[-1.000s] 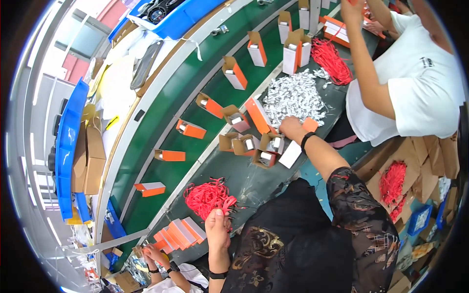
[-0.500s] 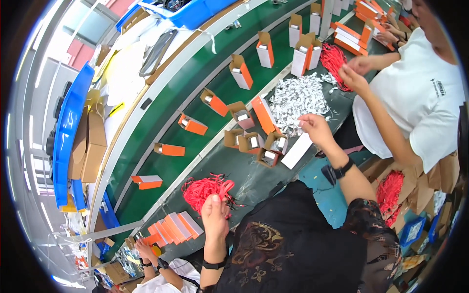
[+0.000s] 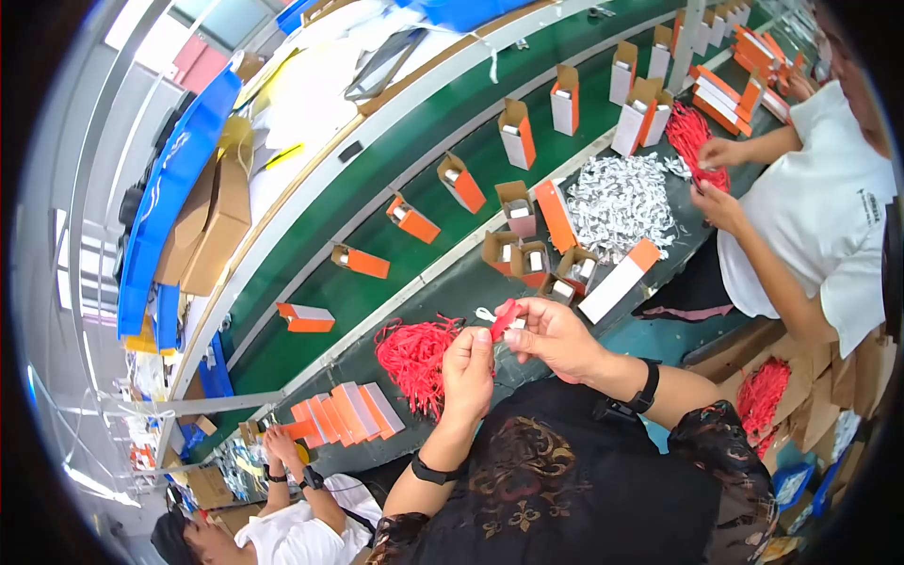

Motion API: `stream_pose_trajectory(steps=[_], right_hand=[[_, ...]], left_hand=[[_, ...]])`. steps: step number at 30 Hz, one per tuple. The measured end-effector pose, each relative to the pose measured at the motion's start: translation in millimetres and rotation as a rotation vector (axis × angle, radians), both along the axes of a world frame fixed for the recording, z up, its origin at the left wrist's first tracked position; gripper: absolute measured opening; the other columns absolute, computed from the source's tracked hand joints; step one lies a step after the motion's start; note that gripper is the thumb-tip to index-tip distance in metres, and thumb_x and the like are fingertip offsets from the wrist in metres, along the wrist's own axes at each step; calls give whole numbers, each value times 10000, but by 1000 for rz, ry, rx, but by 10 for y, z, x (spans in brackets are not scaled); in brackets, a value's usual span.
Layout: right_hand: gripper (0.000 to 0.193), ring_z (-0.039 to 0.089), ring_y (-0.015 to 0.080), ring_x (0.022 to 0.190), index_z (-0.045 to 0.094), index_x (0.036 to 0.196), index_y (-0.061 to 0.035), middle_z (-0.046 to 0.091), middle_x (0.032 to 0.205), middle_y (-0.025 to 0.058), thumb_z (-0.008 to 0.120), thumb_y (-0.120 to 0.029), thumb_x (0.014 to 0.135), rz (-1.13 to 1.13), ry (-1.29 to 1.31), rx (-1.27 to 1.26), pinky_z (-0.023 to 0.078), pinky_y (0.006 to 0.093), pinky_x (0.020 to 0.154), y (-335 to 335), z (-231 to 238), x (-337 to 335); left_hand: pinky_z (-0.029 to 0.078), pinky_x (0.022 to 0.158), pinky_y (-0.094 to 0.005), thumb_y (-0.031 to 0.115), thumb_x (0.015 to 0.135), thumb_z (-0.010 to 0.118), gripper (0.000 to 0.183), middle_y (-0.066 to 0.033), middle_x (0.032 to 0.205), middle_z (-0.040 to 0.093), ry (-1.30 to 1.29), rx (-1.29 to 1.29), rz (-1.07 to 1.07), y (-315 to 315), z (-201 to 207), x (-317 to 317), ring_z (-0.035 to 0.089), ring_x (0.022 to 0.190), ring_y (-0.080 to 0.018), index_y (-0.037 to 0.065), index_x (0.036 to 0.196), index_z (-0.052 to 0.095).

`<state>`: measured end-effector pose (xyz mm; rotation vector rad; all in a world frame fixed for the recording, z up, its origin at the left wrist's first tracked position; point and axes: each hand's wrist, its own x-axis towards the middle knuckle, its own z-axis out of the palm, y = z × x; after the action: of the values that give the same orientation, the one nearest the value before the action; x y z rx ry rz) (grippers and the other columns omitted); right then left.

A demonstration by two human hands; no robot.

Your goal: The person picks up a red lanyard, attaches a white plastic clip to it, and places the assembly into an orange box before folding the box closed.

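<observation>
Close together in front of my chest, both hands are closed. A red strap (image 3: 506,320) is pinched in my left hand (image 3: 468,369) and runs up to my right fingers. My right hand (image 3: 557,341) grips a small white piece (image 3: 517,324) against the strap; its exact kind is too small to tell. A white loop shows beside the strap. Left of my hands lies a heap of red straps (image 3: 414,363). Beyond my right hand is a pile of small white pieces (image 3: 617,207). Several open orange-and-white boxes (image 3: 532,264) stand just past my hands.
A green conveyor belt (image 3: 367,226) carries a row of open boxes. Stacked orange-and-white boxes (image 3: 344,414) lie to the left. A long white-and-orange box (image 3: 617,282) rests near the bench edge. Co-workers in white shirts (image 3: 796,188) work on both sides, one handling red straps.
My right hand has come from the white pile back to my left hand. My left hand has drawn away from the red heap with a strap, and the view has shifted.
</observation>
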<state>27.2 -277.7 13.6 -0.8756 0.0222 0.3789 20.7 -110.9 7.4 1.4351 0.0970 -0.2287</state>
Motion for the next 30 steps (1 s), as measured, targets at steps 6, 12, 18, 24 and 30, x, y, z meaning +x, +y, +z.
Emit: stream_pose_trajectory(steps=[6, 12, 18, 24, 30], right_hand=[[99, 623, 99, 755, 610, 1049, -54, 635, 889, 16, 618, -127, 982, 38, 79, 4, 510, 249, 666, 123, -131, 13], [89, 609, 124, 758, 637, 990, -14, 641, 887, 52, 661, -73, 928, 254, 35, 125, 494, 259, 675, -68, -37, -7], [91, 646, 264, 745, 726, 868, -62, 653, 822, 108, 709, -25, 786, 625, -944, -996, 511, 361, 679, 15, 416, 119], [78, 654, 176, 750, 693, 888, 13, 681, 894, 95, 716, 15, 813, -81, -268, -367, 509, 282, 658, 564, 154, 96], [78, 671, 132, 766, 696, 949, 18, 723, 899, 88, 692, -6, 876, 843, -203, -225, 528, 278, 687, 347, 362, 195]], left_hand=[[314, 528, -201, 228, 1042, 529, 237, 69, 679, 482, 60, 59, -56, 184, -18, -172, 405, 602, -25, 59, 904, 622], [357, 589, -198, 213, 1017, 571, 167, 49, 758, 528, 147, -50, -287, 486, -31, -327, 459, 684, -35, 59, 1028, 633], [402, 625, -210, 192, 998, 603, 154, 34, 780, 590, 75, 46, -240, 671, 40, -422, 482, 697, -36, 45, 1002, 649], [483, 654, -233, 206, 988, 627, 137, -17, 894, 668, 311, -684, -16, 537, 70, -426, 594, 719, -94, 84, 1051, 630], [474, 624, -228, 134, 955, 666, 82, 10, 847, 650, 223, -724, -137, 733, -37, -429, 578, 686, -61, 97, 930, 596]])
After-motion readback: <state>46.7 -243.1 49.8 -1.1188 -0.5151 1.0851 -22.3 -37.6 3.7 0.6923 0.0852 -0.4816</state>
